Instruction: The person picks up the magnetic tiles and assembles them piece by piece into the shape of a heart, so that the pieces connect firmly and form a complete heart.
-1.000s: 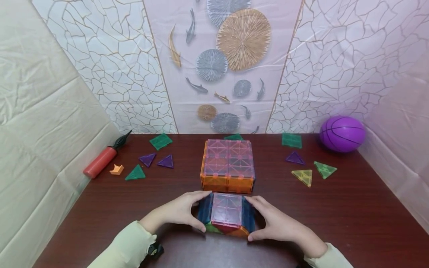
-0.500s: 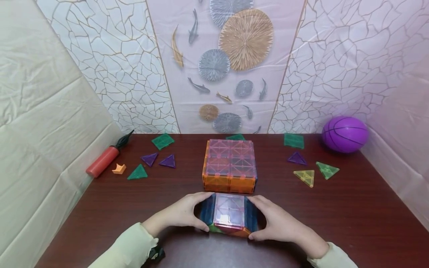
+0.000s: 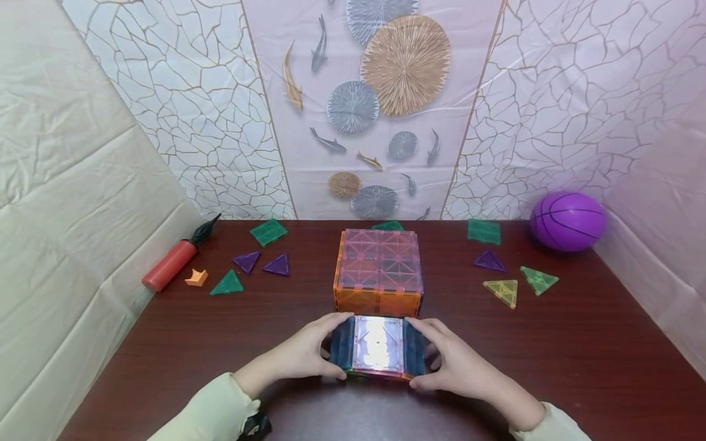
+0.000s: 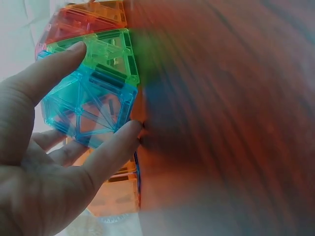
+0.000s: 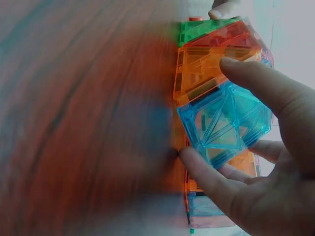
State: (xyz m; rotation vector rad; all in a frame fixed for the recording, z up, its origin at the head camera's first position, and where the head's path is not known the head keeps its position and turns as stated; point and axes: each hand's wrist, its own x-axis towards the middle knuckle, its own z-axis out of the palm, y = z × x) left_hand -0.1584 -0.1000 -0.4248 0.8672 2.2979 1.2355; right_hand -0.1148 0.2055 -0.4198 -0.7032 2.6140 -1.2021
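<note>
Both hands hold a small block of translucent magnetic tiles [image 3: 378, 345] from its two ends, just in front of a larger tile box [image 3: 378, 301] with a pink top and orange front. My left hand [image 3: 300, 350] grips the blue sloped end, thumb at the near edge; in the left wrist view that blue tile [image 4: 88, 105] lies between thumb and fingers beside a green one [image 4: 110, 54]. My right hand [image 3: 463, 365] grips the opposite blue end [image 5: 229, 123], thumb on an orange tile [image 5: 197, 69]. Tile undersides are hidden.
Left on the brown table [image 3: 551, 355] lie a red pump [image 3: 170, 265], an orange piece [image 3: 196, 278], and green and purple tiles [image 3: 227, 283]. To the right are yellow [image 3: 503, 292], green and purple tiles and a purple ball [image 3: 568, 221]. Draped cloth walls enclose the table.
The small block's top has tipped slightly and now shows a bright glare; its green and orange front is less visible. Both hands keep their grip, and the whole head view has shifted slightly.
</note>
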